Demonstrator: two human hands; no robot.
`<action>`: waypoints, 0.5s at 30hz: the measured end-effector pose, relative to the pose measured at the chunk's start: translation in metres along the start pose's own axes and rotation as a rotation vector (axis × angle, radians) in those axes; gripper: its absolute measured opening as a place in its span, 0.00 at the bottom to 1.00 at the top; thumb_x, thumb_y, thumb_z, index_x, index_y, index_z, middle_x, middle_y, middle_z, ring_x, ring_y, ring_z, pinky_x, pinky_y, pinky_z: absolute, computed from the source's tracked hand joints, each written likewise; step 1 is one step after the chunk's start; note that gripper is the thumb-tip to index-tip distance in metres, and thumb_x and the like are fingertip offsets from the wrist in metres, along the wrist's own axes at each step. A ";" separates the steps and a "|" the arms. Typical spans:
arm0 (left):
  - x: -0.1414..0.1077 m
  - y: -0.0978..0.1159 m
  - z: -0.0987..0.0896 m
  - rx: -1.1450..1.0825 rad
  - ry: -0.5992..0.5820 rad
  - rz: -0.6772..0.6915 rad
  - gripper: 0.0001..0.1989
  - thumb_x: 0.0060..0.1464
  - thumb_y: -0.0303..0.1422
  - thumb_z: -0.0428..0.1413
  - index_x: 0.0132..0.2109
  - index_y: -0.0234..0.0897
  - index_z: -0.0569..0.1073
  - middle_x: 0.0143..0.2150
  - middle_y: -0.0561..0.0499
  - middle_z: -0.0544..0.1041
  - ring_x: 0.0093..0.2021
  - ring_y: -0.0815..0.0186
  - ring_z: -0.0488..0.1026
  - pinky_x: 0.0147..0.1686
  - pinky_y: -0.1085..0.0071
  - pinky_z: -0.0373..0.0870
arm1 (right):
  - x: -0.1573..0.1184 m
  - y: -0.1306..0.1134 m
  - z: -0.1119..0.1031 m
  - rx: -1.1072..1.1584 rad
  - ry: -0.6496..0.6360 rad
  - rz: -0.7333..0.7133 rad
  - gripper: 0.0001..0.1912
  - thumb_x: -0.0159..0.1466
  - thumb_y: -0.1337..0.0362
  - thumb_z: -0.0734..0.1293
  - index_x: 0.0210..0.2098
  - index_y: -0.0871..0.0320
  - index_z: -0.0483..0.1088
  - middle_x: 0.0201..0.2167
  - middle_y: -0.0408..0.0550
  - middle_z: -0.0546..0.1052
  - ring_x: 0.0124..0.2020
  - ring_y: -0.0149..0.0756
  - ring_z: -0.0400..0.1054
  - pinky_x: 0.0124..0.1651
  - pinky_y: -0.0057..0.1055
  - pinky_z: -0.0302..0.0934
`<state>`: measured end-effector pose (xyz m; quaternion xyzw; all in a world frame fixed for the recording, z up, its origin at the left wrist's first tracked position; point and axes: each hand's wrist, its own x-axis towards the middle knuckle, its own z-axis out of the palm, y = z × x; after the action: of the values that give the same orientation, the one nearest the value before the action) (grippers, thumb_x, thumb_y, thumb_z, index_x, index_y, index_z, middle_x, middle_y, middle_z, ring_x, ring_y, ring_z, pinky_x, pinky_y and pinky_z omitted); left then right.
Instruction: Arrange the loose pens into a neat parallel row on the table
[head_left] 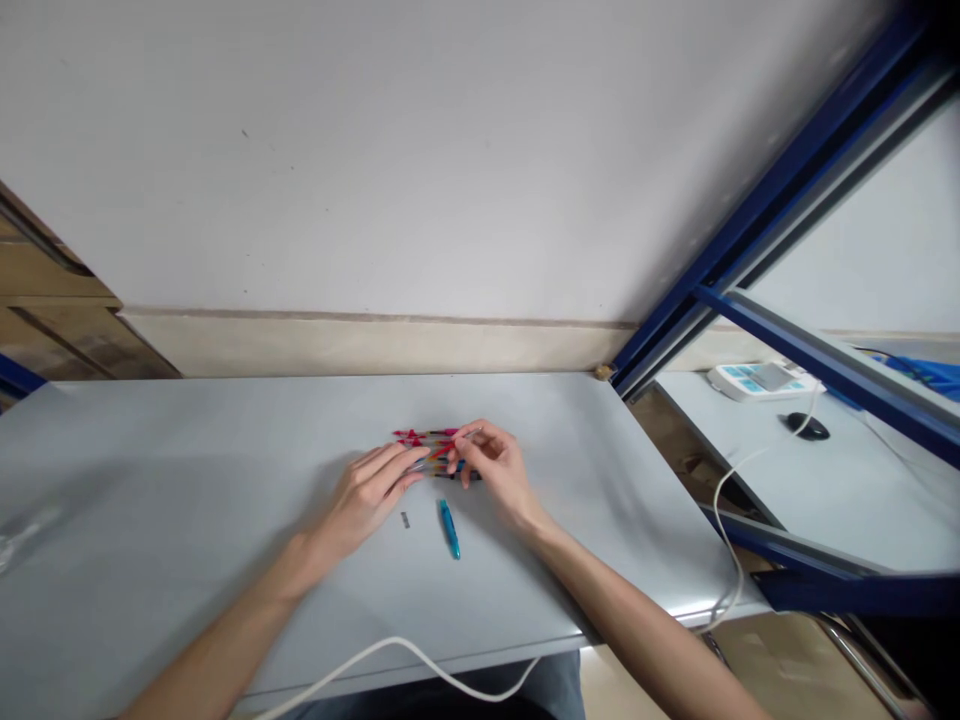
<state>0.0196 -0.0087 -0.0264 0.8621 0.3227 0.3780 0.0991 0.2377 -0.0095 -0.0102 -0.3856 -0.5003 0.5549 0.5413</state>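
Several slim pens (421,435) with red, blue and dark parts lie side by side near the middle of the grey table. My right hand (501,472) is closed in a pinch on a red pen (444,450), held slanted over the others. From the left, my left hand (369,490) has its fingers and thumb closed about the left ends of the lower pens; its fingers partly hide them. A short teal blue pen (450,530) lies apart, closer to me. Left of it is a small dark printed strip (405,520).
The grey table (225,560) meets a white wall. A white cable (420,655) loops across the front edge. Crumpled clear plastic (22,535) lies at far left. Beyond the blue metal frame (750,240) on the right, a black mouse (808,427) and a white device (761,382) sit on another table.
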 end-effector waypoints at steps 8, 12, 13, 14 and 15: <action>0.002 0.003 0.001 -0.034 0.071 -0.035 0.08 0.69 0.27 0.51 0.45 0.37 0.76 0.41 0.47 0.76 0.42 0.65 0.75 0.43 0.67 0.74 | -0.007 0.005 0.010 0.061 -0.137 0.048 0.15 0.65 0.51 0.72 0.37 0.57 0.69 0.31 0.50 0.82 0.32 0.41 0.80 0.26 0.28 0.68; -0.001 0.002 0.003 -0.084 0.069 -0.074 0.09 0.69 0.26 0.49 0.46 0.37 0.75 0.41 0.48 0.76 0.41 0.66 0.76 0.43 0.69 0.74 | -0.007 0.013 0.011 0.022 -0.133 0.067 0.18 0.63 0.51 0.73 0.32 0.58 0.68 0.28 0.48 0.81 0.26 0.37 0.77 0.24 0.27 0.67; -0.001 0.002 0.003 -0.088 0.055 -0.089 0.10 0.70 0.26 0.48 0.47 0.37 0.75 0.42 0.48 0.76 0.41 0.67 0.76 0.43 0.70 0.74 | -0.008 0.015 0.012 -0.003 -0.119 0.071 0.18 0.63 0.51 0.73 0.31 0.58 0.68 0.25 0.47 0.80 0.23 0.34 0.74 0.22 0.26 0.65; -0.002 0.002 0.003 -0.080 0.033 -0.101 0.10 0.70 0.27 0.48 0.47 0.37 0.74 0.42 0.48 0.76 0.40 0.67 0.76 0.43 0.70 0.74 | -0.009 0.016 0.012 -0.026 -0.100 0.072 0.18 0.63 0.51 0.73 0.30 0.58 0.68 0.23 0.45 0.78 0.20 0.31 0.72 0.21 0.25 0.63; -0.003 0.003 0.003 -0.060 -0.001 -0.106 0.10 0.70 0.28 0.48 0.47 0.37 0.74 0.42 0.48 0.76 0.40 0.66 0.76 0.42 0.70 0.74 | -0.010 0.018 0.013 -0.042 -0.089 0.075 0.18 0.63 0.51 0.73 0.30 0.58 0.68 0.22 0.43 0.77 0.18 0.29 0.69 0.21 0.25 0.62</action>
<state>0.0219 -0.0125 -0.0294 0.8406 0.3562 0.3815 0.1450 0.2223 -0.0194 -0.0260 -0.3904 -0.5207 0.5806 0.4893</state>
